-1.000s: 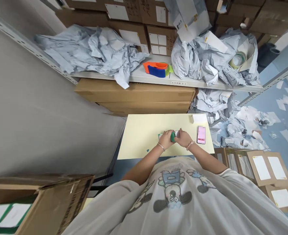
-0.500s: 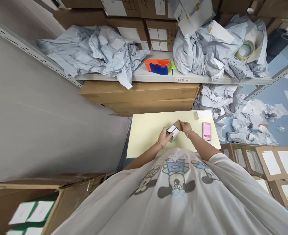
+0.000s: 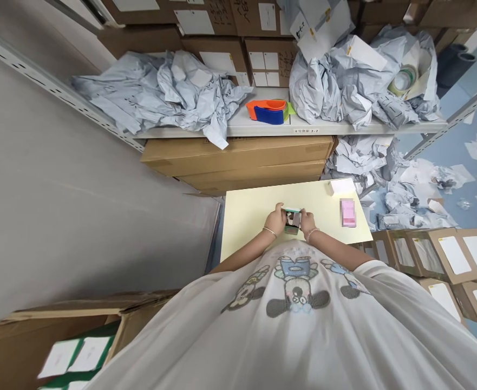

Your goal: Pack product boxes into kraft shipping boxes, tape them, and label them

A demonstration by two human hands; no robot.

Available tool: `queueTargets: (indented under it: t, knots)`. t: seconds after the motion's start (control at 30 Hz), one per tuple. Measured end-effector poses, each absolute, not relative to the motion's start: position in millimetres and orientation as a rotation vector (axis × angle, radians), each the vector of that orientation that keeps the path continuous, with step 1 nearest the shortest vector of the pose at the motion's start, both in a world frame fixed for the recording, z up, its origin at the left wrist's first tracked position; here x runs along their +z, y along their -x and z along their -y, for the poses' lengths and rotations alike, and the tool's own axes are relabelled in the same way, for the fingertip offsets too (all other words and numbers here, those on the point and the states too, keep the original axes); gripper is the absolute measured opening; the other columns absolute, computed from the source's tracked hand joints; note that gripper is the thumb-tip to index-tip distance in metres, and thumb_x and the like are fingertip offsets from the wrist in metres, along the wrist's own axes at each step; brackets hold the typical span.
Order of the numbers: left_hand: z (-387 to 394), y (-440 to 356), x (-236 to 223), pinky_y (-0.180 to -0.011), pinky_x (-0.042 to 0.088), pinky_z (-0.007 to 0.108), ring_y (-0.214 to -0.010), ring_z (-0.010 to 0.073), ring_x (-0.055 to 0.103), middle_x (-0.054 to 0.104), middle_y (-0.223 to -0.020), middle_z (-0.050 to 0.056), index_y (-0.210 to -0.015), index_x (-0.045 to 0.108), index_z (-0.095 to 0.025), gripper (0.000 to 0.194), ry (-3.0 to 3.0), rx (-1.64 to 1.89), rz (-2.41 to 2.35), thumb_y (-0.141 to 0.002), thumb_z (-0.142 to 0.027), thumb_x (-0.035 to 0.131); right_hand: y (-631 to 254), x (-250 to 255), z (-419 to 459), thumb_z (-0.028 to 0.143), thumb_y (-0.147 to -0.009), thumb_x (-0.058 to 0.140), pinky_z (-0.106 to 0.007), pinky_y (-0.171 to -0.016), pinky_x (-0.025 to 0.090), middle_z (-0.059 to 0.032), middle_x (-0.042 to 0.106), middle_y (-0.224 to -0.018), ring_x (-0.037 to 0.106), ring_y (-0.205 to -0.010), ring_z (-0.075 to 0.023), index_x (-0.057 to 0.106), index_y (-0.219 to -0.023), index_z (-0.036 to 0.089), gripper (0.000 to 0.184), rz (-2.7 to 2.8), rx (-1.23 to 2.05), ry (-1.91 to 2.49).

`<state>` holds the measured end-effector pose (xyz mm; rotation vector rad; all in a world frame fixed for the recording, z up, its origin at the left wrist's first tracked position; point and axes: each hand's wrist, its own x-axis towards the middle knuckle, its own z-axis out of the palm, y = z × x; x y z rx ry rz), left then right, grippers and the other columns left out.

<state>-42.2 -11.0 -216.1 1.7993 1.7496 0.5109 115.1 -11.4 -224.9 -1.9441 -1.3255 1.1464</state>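
From the head view: small green-edged carton, dark-and-white face showing, held over the pale yellow surface, clamped from both sides in the grip of left hand and right hand; pink packet and white box well apart to the right.

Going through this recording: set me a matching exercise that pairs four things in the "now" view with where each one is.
Things:
1. Beaded bracelet
2. Pink rectangular item
3. Small green-and-white box
4. Orange-and-blue tape dispenser

Places:
A. On the white shelf
B. Between the left hand and right hand
C. On the right wrist
D. On the pale yellow table

Pairs: 1-C, 2-D, 3-B, 4-A
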Motion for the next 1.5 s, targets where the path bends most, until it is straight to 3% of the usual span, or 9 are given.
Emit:
queueTargets:
  t: [0.17, 0.4, 0.63, 0.83, 0.97, 1.13, 1.23, 1.4, 1.5]
  knots:
    - [22.0, 49.9, -230.4, -0.079, 0.054, 0.035, -0.080, 0.0218, 0.071, 0.071, -0.083, 0.003, -0.108, 0.054, -0.022, 0.019, -1.650, 0.741, -1.677, -0.093, -0.013, 0.048, -113.0, -205.7, 26.2, 0.031, -0.100, 0.035, -0.033, -0.085, 0.057, -0.0150, 0.073, -0.110, 0.069, -0.099, -0.0233, 0.060, -0.119, 0.017, 0.034, 1.210, 1.128, 1.917]
    - [27.5, 55.0, -235.8, -0.105, 0.054, 0.043, -0.137, 0.0245, 0.057, 0.060, -0.143, 0.013, -0.068, 0.057, -0.020, 0.029, -1.558, 0.904, -1.510, -0.080, 0.003, 0.043, -120.4, -194.2, 38.6, 0.011, -0.079, 0.045, -0.034, -0.087, 0.056, -0.0111, 0.071, -0.119, 0.070, -0.091, -0.0207, 0.058, -0.112, 0.018, 0.035, 1.365, 1.184, 1.820]
    - [28.8, 46.7, -235.5, -0.100, 0.058, 0.045, -0.123, 0.0214, 0.067, 0.064, -0.143, 0.013, -0.106, 0.065, -0.020, 0.022, -1.490, 0.972, -1.378, -0.095, -0.010, 0.049, -123.7, -197.5, 40.8, 0.031, -0.087, 0.049, -0.032, -0.078, 0.056, -0.0121, 0.071, -0.117, 0.069, -0.086, -0.0197, 0.058, -0.106, 0.019, 0.024, 1.321, 1.082, 1.812]
    - [29.8, 50.2, -236.5, -0.111, 0.050, 0.046, -0.138, 0.0244, 0.056, 0.063, -0.143, 0.012, -0.088, 0.068, -0.019, 0.028, -1.708, 0.942, -1.349, -0.088, -0.003, 0.046, -116.0, -198.5, 33.5, 0.037, -0.087, 0.056, -0.032, -0.081, 0.053, -0.0129, 0.070, -0.116, 0.068, -0.089, -0.0212, 0.058, -0.110, 0.017, 0.031, 1.513, 0.901, 1.926]
    - [25.6, 50.4, -237.0, -0.117, 0.045, 0.045, -0.132, 0.0215, 0.060, 0.065, -0.139, 0.010, -0.130, 0.066, -0.022, 0.049, -1.804, 0.914, -1.323, -0.090, -0.005, 0.042, -115.4, -191.9, 30.7, 0.029, -0.085, 0.062, -0.032, -0.081, 0.050, -0.0135, 0.071, -0.114, 0.068, -0.096, -0.0239, 0.058, -0.114, 0.016, 0.032, 1.760, 0.767, 1.998]
    - [26.3, 46.7, -241.5, -0.118, 0.044, 0.049, -0.135, 0.0296, 0.056, 0.059, -0.143, 0.015, -0.146, 0.054, -0.020, 0.065, -1.858, 0.759, -1.343, -0.083, -0.023, 0.073, -131.5, -187.6, 29.8, 0.021, -0.097, 0.045, -0.031, -0.083, 0.050, -0.0104, 0.075, -0.098, 0.070, -0.092, -0.0233, 0.061, -0.121, 0.015, 0.029, 1.739, 0.839, 2.058]
    - [28.1, 45.7, -245.7, -0.116, 0.044, 0.052, -0.138, 0.0363, 0.053, 0.056, -0.145, 0.019, -0.147, 0.049, -0.018, 0.095, -1.847, 0.732, -1.369, -0.064, -0.036, 0.093, -141.0, -185.1, 33.1, 0.020, -0.096, 0.048, -0.034, -0.089, 0.052, -0.0155, 0.071, -0.122, 0.069, -0.106, -0.0243, 0.057, -0.135, 0.014, 0.041, 1.708, 0.788, 2.086]
    - [26.2, 44.9, -249.8, -0.111, 0.047, 0.054, -0.131, 0.0371, 0.059, 0.059, -0.140, 0.019, -0.145, 0.049, -0.019, 0.096, -1.836, 0.739, -1.392, -0.060, -0.027, 0.094, -130.5, -172.5, 36.5, 0.029, -0.092, 0.061, -0.046, -0.116, 0.036, -0.0191, 0.042, -0.159, 0.037, -0.147, -0.0341, 0.073, -0.116, 0.016, 0.031, 2.116, 0.487, 1.916]
    - [27.2, 42.3, -248.1, -0.110, 0.048, 0.055, -0.130, 0.0364, 0.060, 0.061, -0.137, 0.017, -0.143, 0.050, -0.020, 0.090, -1.893, 0.726, -1.373, -0.061, -0.014, 0.088, -113.8, -167.1, 29.9, 0.039, -0.081, 0.075, -0.057, -0.121, 0.023, -0.0242, 0.032, -0.165, 0.018, -0.155, -0.0435, 0.070, -0.125, 0.010, 0.053, 2.298, 0.518, 2.032]
